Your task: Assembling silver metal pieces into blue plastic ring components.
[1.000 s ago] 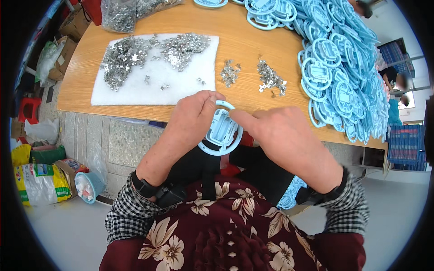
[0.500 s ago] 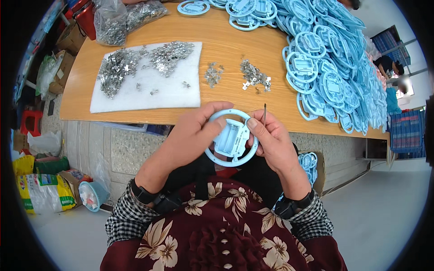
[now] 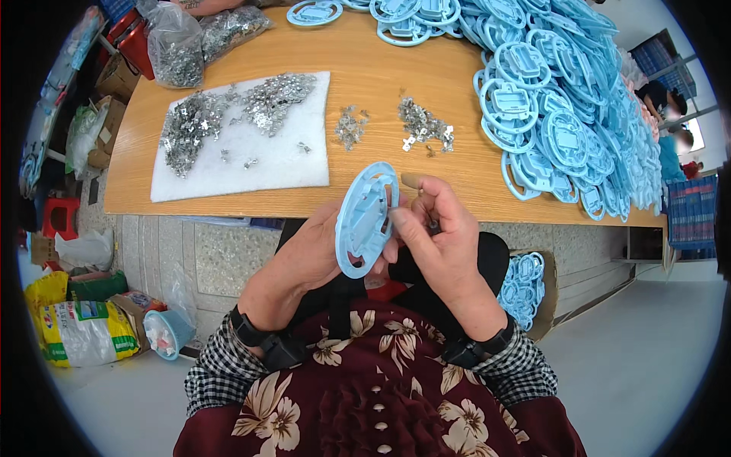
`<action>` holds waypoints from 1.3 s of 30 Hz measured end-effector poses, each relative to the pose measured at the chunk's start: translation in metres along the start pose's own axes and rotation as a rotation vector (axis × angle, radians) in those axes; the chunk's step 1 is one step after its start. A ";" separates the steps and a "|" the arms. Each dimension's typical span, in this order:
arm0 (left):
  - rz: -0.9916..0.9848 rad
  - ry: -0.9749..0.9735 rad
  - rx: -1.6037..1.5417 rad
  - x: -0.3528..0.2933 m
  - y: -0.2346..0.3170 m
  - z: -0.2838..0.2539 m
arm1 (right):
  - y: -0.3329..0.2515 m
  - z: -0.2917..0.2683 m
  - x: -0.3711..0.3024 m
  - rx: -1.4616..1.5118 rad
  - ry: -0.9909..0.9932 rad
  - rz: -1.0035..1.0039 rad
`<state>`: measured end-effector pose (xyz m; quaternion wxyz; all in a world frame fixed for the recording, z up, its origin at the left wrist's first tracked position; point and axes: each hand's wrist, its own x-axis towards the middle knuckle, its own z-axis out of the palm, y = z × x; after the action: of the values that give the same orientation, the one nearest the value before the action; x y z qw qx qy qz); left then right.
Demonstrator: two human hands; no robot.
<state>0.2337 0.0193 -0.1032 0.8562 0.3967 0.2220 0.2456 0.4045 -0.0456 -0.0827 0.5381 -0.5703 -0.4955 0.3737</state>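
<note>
A light blue plastic wheel-shaped part, a ring with a boxy centre, is tilted steeply above my lap, just off the table's near edge. My left hand grips it from the left, most of its fingers hidden behind it. At the part's right edge my right hand is closed, thumb and bent fingers together. A small dark bit shows between those fingers, too little to name. A tan covering sits on one right fingertip.
Small metal clips lie heaped on a white foam sheet, with loose clips beside it on the wooden table. Many similar blue parts are piled at right. A box of blue parts stands below; clear bags sit far left.
The blue part has turned from facing me to steeply tilted and shifted slightly left. The thin metal rod that stood up from my right hand no longer shows there.
</note>
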 end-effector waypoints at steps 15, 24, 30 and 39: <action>0.009 -0.056 -0.136 0.010 -0.010 -0.001 | -0.002 -0.021 -0.005 0.211 -0.087 0.056; -0.045 0.049 0.210 0.003 0.011 0.019 | -0.023 -0.050 -0.020 0.025 -0.036 0.015; 0.220 0.117 0.827 0.009 0.034 0.026 | -0.009 -0.065 -0.013 0.155 -0.244 0.260; 0.079 0.206 0.552 0.012 0.014 0.005 | 0.023 -0.074 0.049 -0.600 0.043 -0.059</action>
<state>0.2427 0.0313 -0.0913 0.6787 0.5958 0.3503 0.2482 0.4905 -0.0151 -0.0897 0.3667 -0.6971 -0.5885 0.1827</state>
